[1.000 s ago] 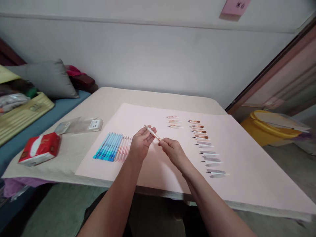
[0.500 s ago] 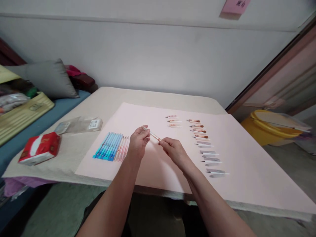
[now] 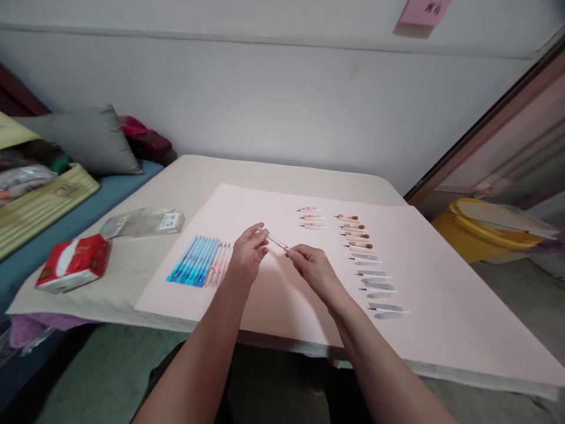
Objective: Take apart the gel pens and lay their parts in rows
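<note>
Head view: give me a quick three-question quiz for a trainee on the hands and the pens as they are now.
1. True or false: the left hand and the right hand each hold one end of the slim pen above the pink sheet.
2. The row of blue pens lies: A) left of the left hand; B) right of the right hand; C) on the floor.
3. What colour is the tissue pack near the left edge of the table?
Key: 1 true; 2 A; 3 red.
</note>
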### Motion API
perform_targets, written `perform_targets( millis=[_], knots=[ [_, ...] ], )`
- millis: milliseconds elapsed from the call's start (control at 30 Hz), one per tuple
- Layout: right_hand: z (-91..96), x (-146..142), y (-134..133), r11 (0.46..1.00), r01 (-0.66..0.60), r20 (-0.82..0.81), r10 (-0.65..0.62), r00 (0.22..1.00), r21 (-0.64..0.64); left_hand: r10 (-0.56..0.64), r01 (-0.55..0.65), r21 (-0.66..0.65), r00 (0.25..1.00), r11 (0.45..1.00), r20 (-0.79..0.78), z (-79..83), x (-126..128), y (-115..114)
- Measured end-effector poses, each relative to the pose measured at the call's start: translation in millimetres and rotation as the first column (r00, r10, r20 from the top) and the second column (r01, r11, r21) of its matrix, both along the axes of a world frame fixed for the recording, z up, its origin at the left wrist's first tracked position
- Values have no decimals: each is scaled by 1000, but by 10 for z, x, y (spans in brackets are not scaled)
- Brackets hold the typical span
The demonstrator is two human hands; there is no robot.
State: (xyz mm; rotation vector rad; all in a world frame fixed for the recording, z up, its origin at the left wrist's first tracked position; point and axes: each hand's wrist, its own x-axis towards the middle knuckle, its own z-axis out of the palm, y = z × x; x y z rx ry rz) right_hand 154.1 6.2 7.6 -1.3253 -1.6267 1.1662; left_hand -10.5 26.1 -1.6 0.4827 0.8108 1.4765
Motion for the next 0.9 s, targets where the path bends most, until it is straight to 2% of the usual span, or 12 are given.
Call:
perform_targets(
  millis=[133, 333, 500, 667, 800, 900],
  knots=[
    [-6, 9, 6, 1000, 0, -15, 0, 1000, 1, -31, 31, -2, 997, 1000, 64, -23, 0, 6],
    [9, 16, 7, 1000, 1, -8, -1, 1000, 4, 35, -36, -52, 999, 998, -15, -47, 14, 16],
    [36, 25, 4, 1000, 7, -13, -6, 1000, 16, -84, 86, -46, 995, 995, 53, -7, 24, -14],
    [29, 27, 2, 1000, 13, -13, -13, 1000, 18, -63, 62, -47, 998, 997, -20, -11, 33, -26],
    [16, 27, 6, 1000, 3, -7, -3, 1000, 26, -132, 133, -33, 991, 991, 8, -15, 38, -35],
    [13, 24, 9, 1000, 2, -12, -2, 1000, 28, -124, 123, -39, 992, 992, -22, -21, 40, -40]
  ],
)
